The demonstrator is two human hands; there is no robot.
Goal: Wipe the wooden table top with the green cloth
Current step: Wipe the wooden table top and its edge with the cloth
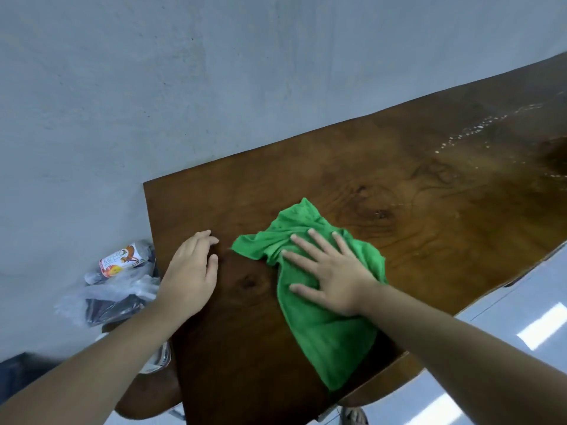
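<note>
A crumpled green cloth (319,329) lies on the dark wooden table top (414,185), near its left end and front edge. My right hand (331,271) presses flat on the cloth's upper part, fingers spread and pointing up-left. My left hand (190,271) rests palm down on the bare wood at the table's left edge, just left of the cloth, fingers slightly curled and holding nothing. A trail of wet droplets (478,128) runs across the far right of the table.
A grey wall (214,72) stands behind the table. Below the table's left edge sits a clear plastic bag with a labelled bottle (122,259) and dark items. A pale glossy floor (537,326) shows at the right, past the table's front edge.
</note>
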